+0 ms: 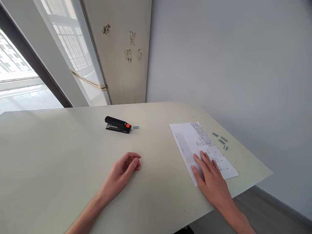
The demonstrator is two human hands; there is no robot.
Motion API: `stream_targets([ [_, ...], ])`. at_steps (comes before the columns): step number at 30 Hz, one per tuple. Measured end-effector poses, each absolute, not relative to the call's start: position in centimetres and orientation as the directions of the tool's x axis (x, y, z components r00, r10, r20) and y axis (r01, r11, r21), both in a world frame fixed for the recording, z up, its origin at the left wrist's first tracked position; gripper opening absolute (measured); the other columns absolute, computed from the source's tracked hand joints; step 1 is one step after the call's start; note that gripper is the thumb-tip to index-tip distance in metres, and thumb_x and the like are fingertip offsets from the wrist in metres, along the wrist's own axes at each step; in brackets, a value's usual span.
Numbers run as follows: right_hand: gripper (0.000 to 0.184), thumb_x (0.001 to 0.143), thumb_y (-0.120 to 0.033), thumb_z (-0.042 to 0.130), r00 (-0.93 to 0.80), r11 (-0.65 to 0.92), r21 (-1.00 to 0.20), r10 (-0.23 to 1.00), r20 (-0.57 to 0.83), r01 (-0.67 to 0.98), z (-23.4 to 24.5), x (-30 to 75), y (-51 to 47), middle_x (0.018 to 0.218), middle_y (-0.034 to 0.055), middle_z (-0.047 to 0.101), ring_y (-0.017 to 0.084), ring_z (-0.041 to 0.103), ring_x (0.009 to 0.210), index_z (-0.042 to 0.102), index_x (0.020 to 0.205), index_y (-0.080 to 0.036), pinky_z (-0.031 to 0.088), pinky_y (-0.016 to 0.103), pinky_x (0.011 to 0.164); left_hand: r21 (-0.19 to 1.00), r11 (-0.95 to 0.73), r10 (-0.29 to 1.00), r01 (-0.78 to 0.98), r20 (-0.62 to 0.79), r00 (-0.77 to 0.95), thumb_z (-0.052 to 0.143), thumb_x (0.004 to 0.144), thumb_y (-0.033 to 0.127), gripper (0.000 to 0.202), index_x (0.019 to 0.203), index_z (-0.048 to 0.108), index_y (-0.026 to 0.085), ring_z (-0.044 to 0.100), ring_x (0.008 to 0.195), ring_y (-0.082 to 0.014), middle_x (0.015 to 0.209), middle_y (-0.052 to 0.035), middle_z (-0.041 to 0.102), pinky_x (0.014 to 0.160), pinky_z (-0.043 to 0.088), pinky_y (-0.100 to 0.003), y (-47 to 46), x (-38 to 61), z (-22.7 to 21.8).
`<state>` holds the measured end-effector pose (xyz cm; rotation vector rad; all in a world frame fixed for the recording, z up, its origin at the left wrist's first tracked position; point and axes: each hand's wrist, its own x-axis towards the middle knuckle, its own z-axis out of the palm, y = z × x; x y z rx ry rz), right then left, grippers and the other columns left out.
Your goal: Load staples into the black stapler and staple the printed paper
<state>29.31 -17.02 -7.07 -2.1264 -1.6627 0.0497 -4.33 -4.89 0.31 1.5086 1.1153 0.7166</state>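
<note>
My left hand (125,169) rests on its side on the table, its fingers loosely curled in toward the thumb, with nothing visible in them. Flat on the lower part of a white printed paper (184,146) lies my right hand (211,177), fingers spread. The sheet has rows of small text and boxes along its right side. Beyond my left hand, apart from it, sits a black stapler (118,124) with an orange button. A short strip of staples (136,127) lies at the stapler's right end.
Several staple strips (221,141) are scattered right of the paper. The pale table (60,156) runs close to a grey wall (226,58) on the right. Behind it stand a stained beige panel (122,74) and a door with a gold handle (89,82).
</note>
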Motion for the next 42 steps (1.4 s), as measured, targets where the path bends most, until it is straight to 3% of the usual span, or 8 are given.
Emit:
stream_targets([
  [12,0.055,0.107,-0.051,0.051,0.079,0.009,-0.282,0.951,0.299,0.96,-5.5,23.9,-18.4,0.171,0.0066,0.04,0.037,0.044,0.153,0.053,0.158,-0.031,0.042,0.065,0.122,0.889,-0.182,0.926,0.42,0.011,0.378,0.054,0.103,0.048,0.026,0.112,0.067,0.026,0.068,0.087,-0.0237,0.103,-0.0071,0.074,0.062,0.049,-0.03,-6.1,-3.7,-0.6],
  [15,0.055,0.105,-0.047,0.056,-0.098,0.189,-0.333,0.957,0.272,0.924,-4.7,19.1,-19.7,0.167,0.007,0.047,0.04,0.052,0.147,0.052,0.158,-0.036,0.056,0.061,0.11,0.776,-0.387,0.899,0.498,0.198,0.391,0.054,0.104,0.043,0.026,0.122,0.065,0.027,0.065,0.115,-0.0291,0.131,-0.0103,0.068,0.089,0.057,-0.039,-6.4,-3.6,-0.8],
  [17,0.059,0.103,-0.05,0.059,-0.19,0.296,-0.411,0.941,0.279,0.862,-4.4,16.5,-20.4,0.163,0.0068,0.053,0.038,0.058,0.142,0.05,0.16,-0.038,0.061,0.055,0.105,0.665,-0.525,0.836,0.532,0.284,0.469,0.056,0.104,0.042,0.033,0.133,0.062,0.028,0.052,0.139,-0.0336,0.147,-0.0112,0.061,0.113,0.046,-0.05,-6.5,-3.9,-1.0],
  [21,0.056,0.103,-0.054,0.056,-0.253,0.419,-0.503,0.896,0.365,0.756,-4.0,15.7,-20.7,0.151,0.0065,0.065,0.035,0.064,0.134,0.054,0.156,-0.038,0.061,0.05,0.105,0.508,-0.648,0.743,0.567,0.257,0.618,0.061,0.102,0.048,0.052,0.15,0.054,0.029,0.035,0.154,-0.039,0.163,-0.0111,0.048,0.124,0.031,-0.061,-6.3,-5.3,-1.8],
  [24,0.048,0.106,-0.04,0.057,-0.274,0.4,-0.538,0.913,0.302,0.742,-3.1,17.9,-20.3,0.147,0.0049,0.068,0.028,0.066,0.132,0.055,0.154,-0.036,0.063,0.04,0.103,0.471,-0.633,0.763,0.614,0.247,0.597,0.063,0.1,0.053,0.055,0.15,0.056,0.03,0.034,0.155,-0.0414,0.165,-0.0114,0.046,0.127,0.023,-0.063,-6.4,-7.2,-2.1],
  [31,0.035,0.107,-0.035,0.054,-0.19,0.25,-0.609,0.968,0.162,0.753,-1.6,21.3,-18.4,0.146,0.0027,0.067,0.024,0.063,0.136,0.065,0.141,-0.036,0.061,0.037,0.107,0.488,-0.308,0.932,0.817,0.328,0.155,0.065,0.094,0.064,0.065,0.14,0.061,0.019,0.033,0.151,-0.0529,0.156,-0.025,0.05,0.123,0.015,-0.071,-9.9,-10.9,-2.9],
  [38,0.03,0.105,-0.033,0.055,-0.257,0.277,-0.704,0.957,0.137,0.655,-1.3,21.5,-10.8,0.144,0.0057,0.066,0.023,0.06,0.136,0.069,0.131,-0.03,0.053,0.043,0.113,0.504,-0.43,0.901,0.749,0.184,0.393,0.053,0.103,0.055,0.07,0.164,0.042,0.024,0.023,0.162,-0.038,0.174,-0.0115,0.03,0.132,0.01,-0.06,-8.5,-10.6,-2.9],
  [42,0.025,0.102,-0.034,0.056,-0.287,0.278,-0.791,0.948,0.136,0.544,-1.6,21.0,-4.6,0.138,0.0067,0.07,0.022,0.068,0.116,0.073,0.12,-0.027,0.058,0.033,0.078,0.488,-0.463,0.879,0.74,0.146,0.454,0.054,0.104,0.055,0.068,0.164,0.042,0.024,0.016,0.163,-0.039,0.177,-0.0116,0.023,0.13,0.018,-0.061,-6.4,-9.3,-1.9],
])
